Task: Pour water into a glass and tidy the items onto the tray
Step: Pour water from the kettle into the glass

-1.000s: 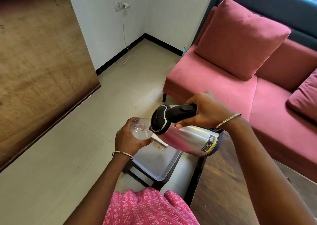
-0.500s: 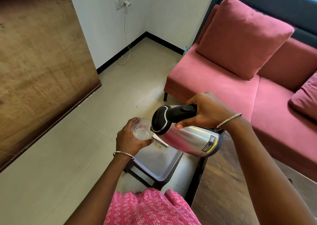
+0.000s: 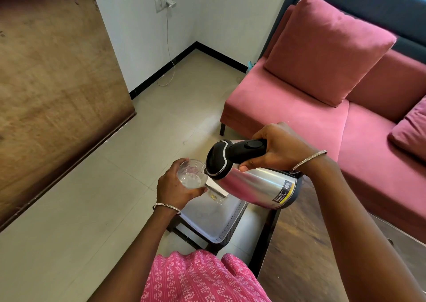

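While the left hand (image 3: 175, 190) curls round a clear round glass (image 3: 191, 175), a silvery rectangular tray (image 3: 207, 220) with a beaded rim lies below at its 5 o'clock. At the glass's 3 o'clock, a tilted brushed-steel kettle (image 3: 258, 183) brings its black-lidded mouth to the rim. The right hand (image 3: 282, 150) clasps the kettle's smooth black handle. A plush pink sofa (image 3: 299, 117) sits at 2 o'clock.

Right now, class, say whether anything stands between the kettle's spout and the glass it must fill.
Nothing visible does. The right hand tilts the kettle so its spout is right at the rim of the glass, which the left hand holds.
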A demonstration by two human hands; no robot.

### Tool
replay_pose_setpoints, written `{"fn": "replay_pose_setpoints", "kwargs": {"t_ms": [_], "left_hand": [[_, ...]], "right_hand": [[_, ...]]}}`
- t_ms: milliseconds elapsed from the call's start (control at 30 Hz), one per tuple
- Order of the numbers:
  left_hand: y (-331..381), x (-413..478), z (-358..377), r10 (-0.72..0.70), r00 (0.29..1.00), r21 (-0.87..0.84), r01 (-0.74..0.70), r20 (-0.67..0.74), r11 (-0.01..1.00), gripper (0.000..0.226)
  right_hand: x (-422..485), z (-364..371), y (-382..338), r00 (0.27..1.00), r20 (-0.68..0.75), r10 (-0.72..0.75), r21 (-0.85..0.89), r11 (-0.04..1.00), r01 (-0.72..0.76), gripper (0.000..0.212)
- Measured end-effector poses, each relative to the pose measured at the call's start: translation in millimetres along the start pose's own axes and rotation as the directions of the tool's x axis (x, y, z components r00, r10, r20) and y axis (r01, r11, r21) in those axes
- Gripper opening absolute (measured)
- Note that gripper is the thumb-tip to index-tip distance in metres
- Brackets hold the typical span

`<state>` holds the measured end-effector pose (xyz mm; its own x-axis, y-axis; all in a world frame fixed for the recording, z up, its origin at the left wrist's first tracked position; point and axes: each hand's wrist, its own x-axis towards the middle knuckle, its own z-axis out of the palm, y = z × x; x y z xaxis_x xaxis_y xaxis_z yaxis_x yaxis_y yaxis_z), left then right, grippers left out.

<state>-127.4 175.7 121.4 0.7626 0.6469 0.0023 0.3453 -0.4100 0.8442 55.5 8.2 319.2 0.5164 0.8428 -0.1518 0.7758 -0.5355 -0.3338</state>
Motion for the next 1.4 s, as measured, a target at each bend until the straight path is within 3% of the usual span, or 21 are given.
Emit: {"fn": "replay_pose_setpoints", "kwargs": {"t_ms": [1400], "left_hand": [[-9.7,2.1,5.6,-0.013,1.000,-0.005,0.013,0.025,1.000,0.093]], "right_hand": [[-3.6,3.6,-6.9,0.998,0.035,0.044,-0.035,0.998,-0.043,0.056]]}}
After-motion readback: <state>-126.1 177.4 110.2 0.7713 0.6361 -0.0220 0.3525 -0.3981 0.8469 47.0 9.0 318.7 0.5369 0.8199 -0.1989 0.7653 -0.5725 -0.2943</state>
